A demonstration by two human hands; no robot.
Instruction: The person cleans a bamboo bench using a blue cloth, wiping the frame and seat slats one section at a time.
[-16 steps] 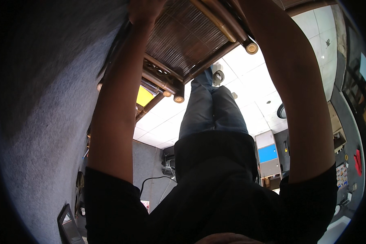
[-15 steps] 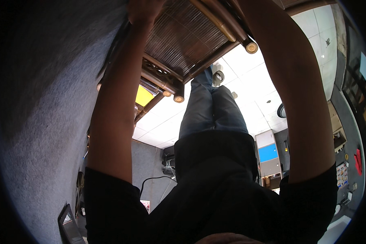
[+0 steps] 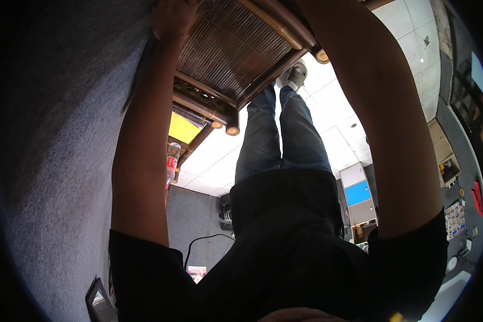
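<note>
My left hand (image 3: 174,17) is at the upper edge of the view, against the left side of a dark brown bamboo piece of furniture (image 3: 236,51) with a slatted panel and round pole ends. The view's edge and shadow hide its fingers, so its grip is unclear. My right forearm (image 3: 354,59) reaches up past the right side of the bamboo piece, and my right hand lies beyond the upper edge. The bamboo frame's near corner pole (image 3: 232,130) points toward my legs.
A grey carpet-like wall (image 3: 64,188) runs close along my left. Behind my left arm are a second bamboo piece with a yellow sheet (image 3: 184,127) and a plastic bottle (image 3: 172,163) with a red label. Pale tiles (image 3: 327,107) cover the floor. A cabinet with a blue door (image 3: 357,193) stands right.
My legs have moved apart, and one shoe shows more fully beside the bamboo piece. Both arms and the bamboo piece have shifted slightly left in view. More of the bottle shows.
</note>
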